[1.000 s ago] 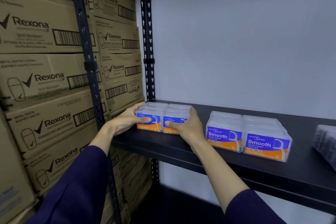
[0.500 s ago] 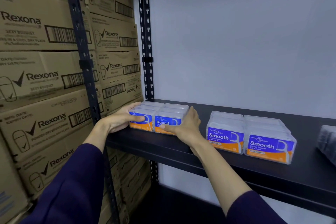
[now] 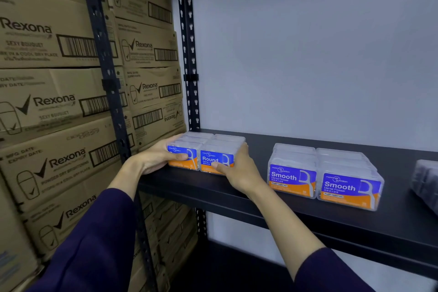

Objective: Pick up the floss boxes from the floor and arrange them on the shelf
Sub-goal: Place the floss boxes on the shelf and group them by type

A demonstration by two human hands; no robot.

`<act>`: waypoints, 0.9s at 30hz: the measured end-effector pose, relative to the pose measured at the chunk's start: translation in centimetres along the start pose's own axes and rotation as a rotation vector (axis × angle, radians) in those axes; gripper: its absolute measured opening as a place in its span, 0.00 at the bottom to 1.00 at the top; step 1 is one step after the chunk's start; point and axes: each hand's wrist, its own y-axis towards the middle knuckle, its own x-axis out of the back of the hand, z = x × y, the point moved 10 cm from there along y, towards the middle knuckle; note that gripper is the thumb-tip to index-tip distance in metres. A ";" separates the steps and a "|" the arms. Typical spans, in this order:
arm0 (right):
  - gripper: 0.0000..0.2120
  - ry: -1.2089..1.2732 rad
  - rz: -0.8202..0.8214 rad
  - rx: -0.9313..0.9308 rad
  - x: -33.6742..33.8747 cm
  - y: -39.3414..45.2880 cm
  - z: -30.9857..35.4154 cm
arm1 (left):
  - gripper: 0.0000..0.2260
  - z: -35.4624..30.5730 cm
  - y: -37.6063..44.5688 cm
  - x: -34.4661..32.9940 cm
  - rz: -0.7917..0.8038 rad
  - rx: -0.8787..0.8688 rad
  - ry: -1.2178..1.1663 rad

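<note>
A block of clear "Round" floss boxes point(image 3: 214, 150) with blue and orange labels sits at the left end of the black shelf point(image 3: 355, 223). My left hand point(image 3: 156, 157) grips its left side, thumb across the front label. My right hand point(image 3: 239, 170) holds its right side, thumb on the front. A second block of "Smooth" floss boxes point(image 3: 324, 173) stands on the shelf to the right, apart from my hands.
Stacked Rexona cartons point(image 3: 59, 102) fill the neighbouring rack on the left behind black uprights point(image 3: 189, 54). A dark clear pack point(image 3: 426, 180) lies at the shelf's far right edge. A pale wall backs the shelf.
Both hands have stayed on the Round boxes; the block sits at nearly the same spot at the shelf's left end. My view has shifted slightly.
</note>
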 end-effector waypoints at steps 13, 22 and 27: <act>0.32 0.155 -0.085 0.011 1.7 -1.6 1.4 | 0.64 -1.0 -2.1 1.0 -0.304 -0.069 -0.034; 0.66 0.129 -0.070 -0.064 1.1 -1.3 1.7 | 0.55 -1.1 -1.4 0.8 -0.286 -0.094 -0.155; 0.35 0.173 -0.257 -0.007 3.7 -2.1 2.6 | 0.17 -4.3 -4.6 2.9 -0.798 -0.346 0.088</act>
